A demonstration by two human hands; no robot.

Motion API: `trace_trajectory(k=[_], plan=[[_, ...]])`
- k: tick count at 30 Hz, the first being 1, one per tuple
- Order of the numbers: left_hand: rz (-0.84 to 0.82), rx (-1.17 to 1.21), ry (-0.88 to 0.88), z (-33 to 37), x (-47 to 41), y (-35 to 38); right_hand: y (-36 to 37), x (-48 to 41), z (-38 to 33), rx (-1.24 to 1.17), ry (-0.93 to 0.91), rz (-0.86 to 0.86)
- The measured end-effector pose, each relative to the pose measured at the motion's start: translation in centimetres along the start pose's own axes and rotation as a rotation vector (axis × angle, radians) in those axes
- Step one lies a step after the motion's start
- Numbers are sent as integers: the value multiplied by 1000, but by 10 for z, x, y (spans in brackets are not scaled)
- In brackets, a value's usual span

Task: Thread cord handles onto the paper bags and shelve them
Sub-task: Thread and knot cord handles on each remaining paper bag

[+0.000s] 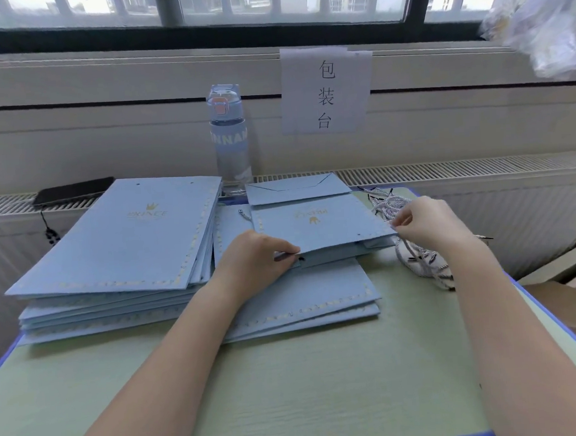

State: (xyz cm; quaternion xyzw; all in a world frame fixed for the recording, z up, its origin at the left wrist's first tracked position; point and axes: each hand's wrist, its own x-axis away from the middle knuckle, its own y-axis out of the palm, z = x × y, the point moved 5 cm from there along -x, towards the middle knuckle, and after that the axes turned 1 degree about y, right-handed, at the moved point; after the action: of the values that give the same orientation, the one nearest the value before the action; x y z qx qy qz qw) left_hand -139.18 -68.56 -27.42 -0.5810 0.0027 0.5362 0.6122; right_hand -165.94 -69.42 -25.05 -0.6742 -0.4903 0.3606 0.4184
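Note:
A flat light-blue paper bag (317, 222) with a gold crown print lies on a small stack of like bags (305, 301), its open mouth facing me. My left hand (258, 256) grips the mouth's left corner beside a punched hole. My right hand (428, 222) pinches a white-and-dark striped cord at the bag's right corner. A bundle of such cords (421, 263) lies just right of the bag, partly under my right wrist.
A taller stack of blue bags (120, 261) fills the table's left side. A water bottle (229, 137) and a dark phone (72, 191) stand at the back by the radiator grille. A paper sign (326, 90) hangs on the wall. Cardboard boxes (568, 301) sit off the table's right edge.

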Motion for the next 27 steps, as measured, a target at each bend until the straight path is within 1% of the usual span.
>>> trace_trajectory(k=[2, 4, 5, 6, 7, 8, 9, 11, 13, 16, 18, 20, 22, 25, 27], plan=[[-16, -9, 3, 1, 0, 0, -18, 3, -6, -267, -22, 227], [-31, -7, 0, 1, 1, 1, -35, 11, -17, -523, -142, 452], [-33, -2, -8, 1, 1, 1, -40, 16, -22, -666, -224, 508], [-30, 4, -14, 0, 1, 1, -43, 22, -28, -799, -307, 531], [-29, 8, -20, -2, 1, 2, -43, 26, -33, -909, -382, 509], [-27, 11, -23, -2, 1, 2, -42, 27, -39, -970, -440, 456], [-30, 12, -28, -3, 1, 2, -38, 28, -45, -976, -480, 385], [-35, 8, -29, -4, 1, 2, -22, 27, -55, -830, -521, 275], [-49, 7, -31, -4, 1, 1, 1, 21, -60, -546, -518, 199], [-75, 10, -41, -4, 1, -1, 34, 12, -55, -135, -468, -9], [-85, 22, -55, -5, 0, -2, 38, 8, -48, 23, -400, -70], [-107, 41, -80, -6, 0, -1, 32, 5, -42, 88, -340, -64], [-138, 66, -114, -8, 0, -1, 26, 7, -44, 80, -349, -57], [-182, 71, -121, -8, -1, 0, 29, 21, -65, -90, -455, -25], [-203, 70, -96, -6, -1, 2, 43, 26, -78, -141, -460, -7]])
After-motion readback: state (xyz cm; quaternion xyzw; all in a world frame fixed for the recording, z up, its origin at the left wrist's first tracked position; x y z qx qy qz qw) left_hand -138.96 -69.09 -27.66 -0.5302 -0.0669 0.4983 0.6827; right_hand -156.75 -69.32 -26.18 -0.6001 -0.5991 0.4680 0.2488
